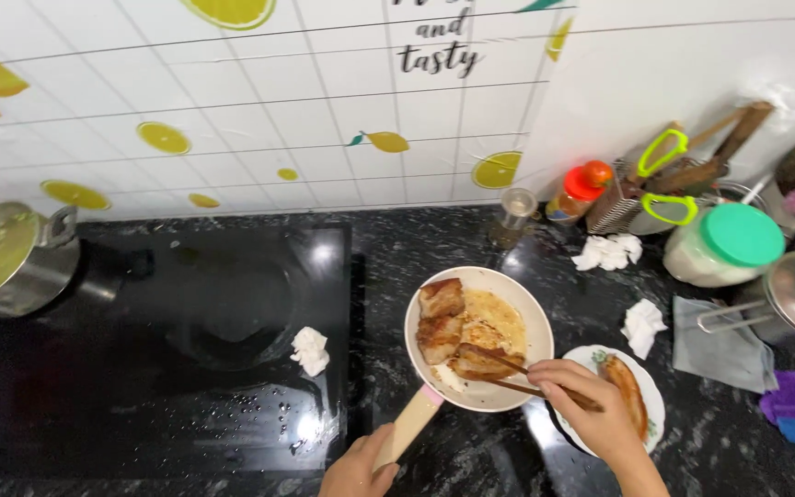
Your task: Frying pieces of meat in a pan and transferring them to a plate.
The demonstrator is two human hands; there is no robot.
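Fingers of my right hand (591, 414) pinch chopsticks (508, 373) on a browned piece (485, 361) in the pan (526, 308) — left hand (356, 469) wraps its handle (409, 428) — a slack pinch could drop it short of the plate (591, 354) beside the pan.
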